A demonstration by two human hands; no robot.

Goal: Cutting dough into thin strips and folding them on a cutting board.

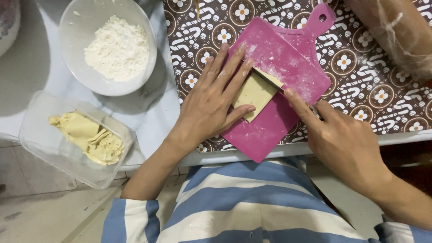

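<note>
— Pressing flat, my left hand [210, 103] pins the dough sheet [254, 93] mid cutting board [281, 85]; my right hand [342, 139] grips a knife [270, 77] across it
— Farther off?
— Flour bowl [108, 45] near the worktop's far left corner, scraps tub [74, 139] overhanging its near edge

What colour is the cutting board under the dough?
Pink cutting board, dusted with flour; head view.

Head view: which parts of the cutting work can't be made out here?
- Blade: mostly hidden under the right hand; its handle is unseen.
- Dough sheet: left part covered by the left hand.
- Wrapped roll: cut off by the top and right edges; wrap blurs the contents.
</note>
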